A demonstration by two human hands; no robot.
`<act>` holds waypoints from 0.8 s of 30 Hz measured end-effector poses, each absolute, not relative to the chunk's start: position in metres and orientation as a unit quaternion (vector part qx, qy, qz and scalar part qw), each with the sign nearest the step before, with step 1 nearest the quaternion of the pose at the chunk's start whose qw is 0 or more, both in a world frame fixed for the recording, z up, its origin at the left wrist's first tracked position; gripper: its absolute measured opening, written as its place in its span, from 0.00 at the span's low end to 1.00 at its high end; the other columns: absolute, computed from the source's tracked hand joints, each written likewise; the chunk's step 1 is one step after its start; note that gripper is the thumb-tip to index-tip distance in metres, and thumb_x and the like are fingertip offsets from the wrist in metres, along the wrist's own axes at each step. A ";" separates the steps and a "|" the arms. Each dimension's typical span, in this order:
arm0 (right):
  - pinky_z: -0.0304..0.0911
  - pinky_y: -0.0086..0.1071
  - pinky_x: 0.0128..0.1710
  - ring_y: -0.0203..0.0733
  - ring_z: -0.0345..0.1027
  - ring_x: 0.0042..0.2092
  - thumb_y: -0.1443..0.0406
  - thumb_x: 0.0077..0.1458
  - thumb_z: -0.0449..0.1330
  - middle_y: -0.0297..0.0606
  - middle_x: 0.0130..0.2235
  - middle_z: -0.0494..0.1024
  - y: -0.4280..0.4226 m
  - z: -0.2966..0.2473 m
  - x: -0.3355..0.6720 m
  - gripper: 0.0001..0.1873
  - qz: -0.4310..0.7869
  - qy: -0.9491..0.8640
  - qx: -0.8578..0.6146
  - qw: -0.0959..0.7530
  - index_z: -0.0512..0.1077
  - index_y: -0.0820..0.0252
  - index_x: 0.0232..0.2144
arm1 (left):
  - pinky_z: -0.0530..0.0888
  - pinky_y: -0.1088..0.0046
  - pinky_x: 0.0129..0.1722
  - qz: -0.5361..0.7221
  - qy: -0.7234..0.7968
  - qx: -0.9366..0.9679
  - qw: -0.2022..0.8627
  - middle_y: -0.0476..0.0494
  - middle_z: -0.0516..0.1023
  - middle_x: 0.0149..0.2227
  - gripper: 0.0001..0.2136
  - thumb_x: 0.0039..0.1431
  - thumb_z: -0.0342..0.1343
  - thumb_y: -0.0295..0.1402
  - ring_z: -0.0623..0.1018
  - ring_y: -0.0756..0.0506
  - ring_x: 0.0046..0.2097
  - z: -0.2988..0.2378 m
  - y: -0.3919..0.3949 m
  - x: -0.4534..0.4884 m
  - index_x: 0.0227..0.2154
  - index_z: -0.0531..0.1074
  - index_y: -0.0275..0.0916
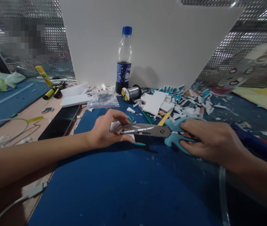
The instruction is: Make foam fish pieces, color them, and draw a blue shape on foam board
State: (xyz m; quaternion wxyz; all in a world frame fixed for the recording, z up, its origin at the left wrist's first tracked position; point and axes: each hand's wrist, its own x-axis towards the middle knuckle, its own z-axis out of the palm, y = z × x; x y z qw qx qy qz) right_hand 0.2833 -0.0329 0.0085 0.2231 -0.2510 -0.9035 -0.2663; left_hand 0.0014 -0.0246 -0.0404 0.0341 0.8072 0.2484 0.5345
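Note:
My right hand (211,141) grips a pair of scissors (162,131) by the light-blue handles, fingers through the loops. The grey blades point left into my left hand (107,128). Between that hand's thumb and fingers is a small whitish crumpled piece (116,127), partly hidden; I cannot make out its kind. The blade tips meet this piece, and the blades look nearly closed. Both hands are above a blue mat (124,188).
Behind my hands stand a cola bottle (123,70), a spool of wire (131,93) and a zip bag (102,99). White scraps (155,102) are heaped at the back right. A black tray (60,122), a glue stick (44,76) and a white cable (33,191) are on the left.

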 end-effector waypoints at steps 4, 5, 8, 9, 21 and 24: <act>0.51 0.28 0.16 0.34 0.59 0.17 0.67 0.54 0.49 0.30 0.17 0.63 -0.031 0.008 0.285 0.10 -0.242 -0.912 -0.256 0.208 0.61 0.57 0.21 | 0.75 0.78 0.26 0.531 0.247 0.810 0.039 0.46 0.78 0.29 0.23 0.44 0.63 0.48 0.80 0.49 0.30 -0.042 -0.025 0.000 0.37 0.65 0.36; 0.51 0.28 0.16 0.34 0.59 0.16 0.67 0.54 0.49 0.30 0.17 0.63 -0.031 0.008 0.285 0.11 -0.237 -0.914 -0.257 0.207 0.61 0.57 0.21 | 0.75 0.78 0.27 0.531 0.247 0.809 0.039 0.46 0.78 0.29 0.23 0.45 0.63 0.47 0.80 0.49 0.30 -0.042 -0.025 0.000 0.37 0.65 0.36; 0.51 0.27 0.16 0.33 0.60 0.17 0.65 0.56 0.49 0.30 0.17 0.63 -0.031 0.008 0.286 0.12 -0.228 -0.915 -0.257 0.211 0.62 0.58 0.21 | 0.75 0.77 0.27 0.535 0.244 0.808 0.041 0.46 0.78 0.30 0.24 0.45 0.62 0.47 0.80 0.49 0.31 -0.043 -0.025 0.001 0.39 0.64 0.37; 0.51 0.27 0.16 0.33 0.60 0.17 0.65 0.57 0.48 0.30 0.17 0.63 -0.031 0.008 0.286 0.12 -0.225 -0.916 -0.258 0.209 0.62 0.58 0.22 | 0.75 0.77 0.27 0.537 0.242 0.807 0.039 0.46 0.78 0.29 0.24 0.46 0.62 0.48 0.80 0.49 0.30 -0.042 -0.025 0.001 0.39 0.63 0.37; 0.53 0.28 0.15 0.34 0.64 0.17 0.64 0.61 0.46 0.33 0.19 0.70 -0.027 0.008 0.293 0.14 -0.249 -0.917 -0.242 0.195 0.64 0.59 0.25 | 0.75 0.79 0.24 0.532 0.242 0.811 -0.016 0.48 0.77 0.27 0.24 0.46 0.61 0.49 0.79 0.50 0.28 -0.036 -0.025 0.003 0.39 0.64 0.38; 0.55 0.27 0.17 0.34 0.64 0.17 0.65 0.59 0.47 0.33 0.19 0.71 -0.027 0.007 0.294 0.12 -0.261 -0.904 -0.253 0.224 0.63 0.59 0.24 | 0.74 0.79 0.23 0.526 0.254 0.812 -0.019 0.48 0.76 0.27 0.23 0.46 0.62 0.48 0.79 0.50 0.28 -0.036 -0.024 0.002 0.39 0.64 0.37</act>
